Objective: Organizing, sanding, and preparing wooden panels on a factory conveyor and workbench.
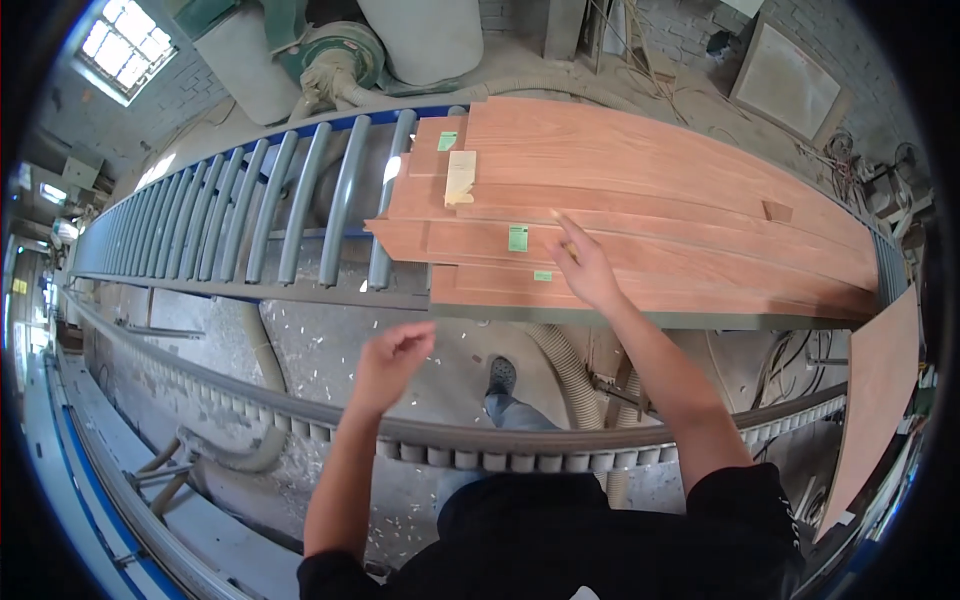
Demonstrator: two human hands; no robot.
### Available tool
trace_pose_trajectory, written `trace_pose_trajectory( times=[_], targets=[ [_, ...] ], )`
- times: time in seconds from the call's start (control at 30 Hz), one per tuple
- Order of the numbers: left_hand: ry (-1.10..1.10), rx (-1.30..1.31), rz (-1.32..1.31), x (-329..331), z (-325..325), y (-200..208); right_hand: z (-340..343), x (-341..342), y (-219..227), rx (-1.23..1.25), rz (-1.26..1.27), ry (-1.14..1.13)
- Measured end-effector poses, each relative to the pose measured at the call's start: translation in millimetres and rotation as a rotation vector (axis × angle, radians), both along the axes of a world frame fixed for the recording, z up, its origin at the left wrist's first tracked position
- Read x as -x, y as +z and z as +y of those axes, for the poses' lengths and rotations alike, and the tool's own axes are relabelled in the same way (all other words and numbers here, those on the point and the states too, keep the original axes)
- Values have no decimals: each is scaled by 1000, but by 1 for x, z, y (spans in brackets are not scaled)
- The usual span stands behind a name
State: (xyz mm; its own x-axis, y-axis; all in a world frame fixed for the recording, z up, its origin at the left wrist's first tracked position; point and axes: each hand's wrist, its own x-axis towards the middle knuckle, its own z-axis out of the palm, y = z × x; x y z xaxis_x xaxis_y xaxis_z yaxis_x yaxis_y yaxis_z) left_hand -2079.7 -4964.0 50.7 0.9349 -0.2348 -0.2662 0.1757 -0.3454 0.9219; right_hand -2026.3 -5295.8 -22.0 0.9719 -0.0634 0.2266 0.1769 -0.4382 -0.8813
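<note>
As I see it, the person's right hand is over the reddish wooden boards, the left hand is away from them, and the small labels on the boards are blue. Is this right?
Not quite: the small labels are green, not blue, as the head view shows. The right hand is over the reddish wooden boards and the left hand is away from them.

And here we have wood panels (640, 180) stacked along the right stretch of our roller conveyor (306, 205), labels (518, 238) on top; our right hand (585, 265) over them, our left hand (392, 365) between conveyor and nearer rail (540, 438), a blower (362, 50) behind.
</note>
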Motion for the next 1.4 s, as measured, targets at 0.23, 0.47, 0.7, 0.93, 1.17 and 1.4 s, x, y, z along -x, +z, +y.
trace_pose_trajectory(
  times=[0.23, 0.47, 0.7, 0.93, 1.17, 1.4],
  targets=[
    [-21, -270, -29, -174, -28, -94, -5, -178, -66, 412, -44, -199],
    [-85, -391, -395, -265, -75, -136, 2, -201, -88, 572, 215, -346],
    [-337, -470, -745, -305, -96, -153, 6, -201, -84, 642, 304, -356],
    [-393, -397, -668, -308, -100, -164, 6, -201, -90, 648, 214, -359],
    [-417, -424, -725, -309, -101, -169, 7, -202, -87, 647, 218, -346],
    [-388, -375, -711, -307, -96, -174, 6, -203, -93, 671, 198, -363]
  ],
)
